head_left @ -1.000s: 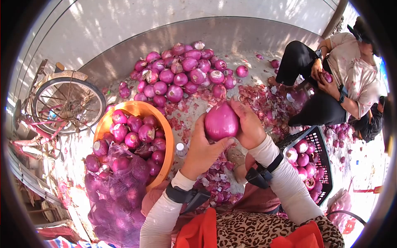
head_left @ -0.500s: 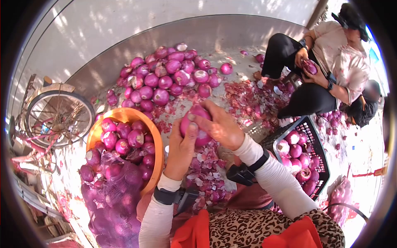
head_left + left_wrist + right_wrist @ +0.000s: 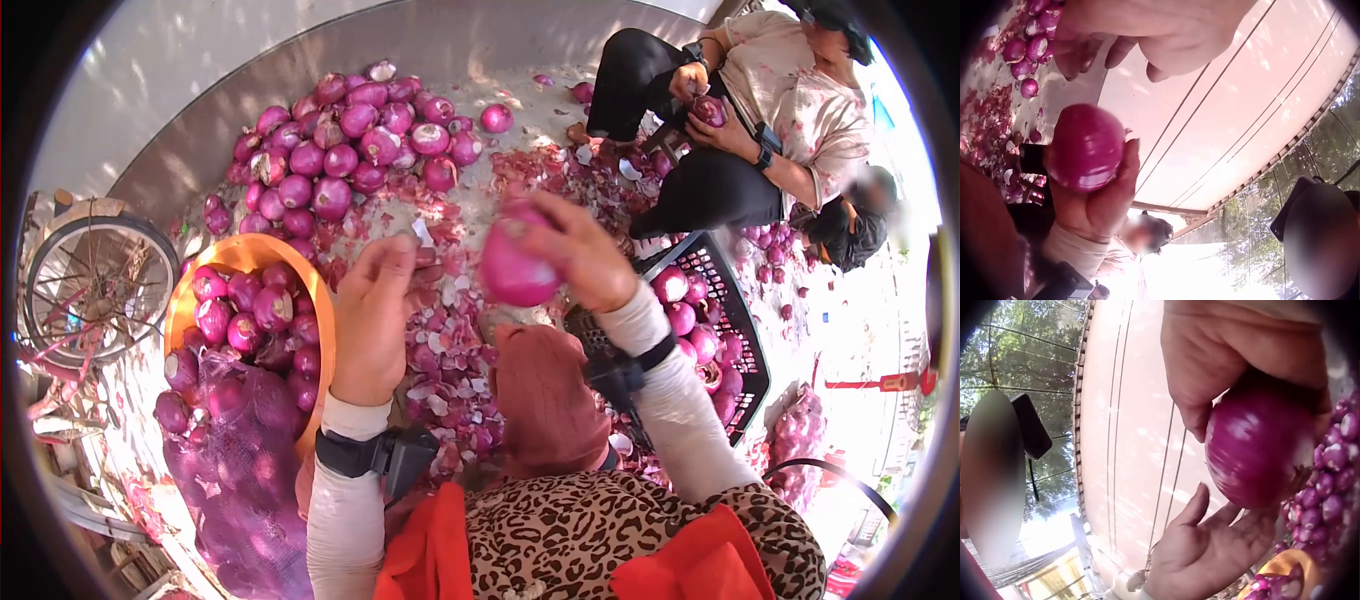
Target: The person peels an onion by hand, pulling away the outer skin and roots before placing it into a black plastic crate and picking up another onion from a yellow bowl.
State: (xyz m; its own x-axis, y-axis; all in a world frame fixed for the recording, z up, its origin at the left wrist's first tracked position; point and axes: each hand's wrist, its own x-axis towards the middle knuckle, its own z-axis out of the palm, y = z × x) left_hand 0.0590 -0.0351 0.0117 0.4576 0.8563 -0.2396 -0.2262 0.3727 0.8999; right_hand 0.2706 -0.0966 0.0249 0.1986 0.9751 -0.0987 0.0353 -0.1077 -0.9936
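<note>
A large, glossy purple-red onion is gripped in my right hand, its fingers and thumb curled round the top and side. My left hand stands to the left of it, palm toward the onion, fingers loosely extended and holding nothing. In the right wrist view the smooth skin of the onion shows, with my open left hand below it. The left wrist view has the same onion cupped by the right hand. Loose skins lie on the ground beneath both hands.
An orange tub of onions stands at left, with a purple mesh sack of onions before it. A black crate with onions is at right. An onion pile lies ahead. Another person sits at upper right; a bicycle wheel is at far left.
Both hands were on the onion; the left has come away from it and my right hand now holds it alone, a little farther right. The view has shifted rightward.
</note>
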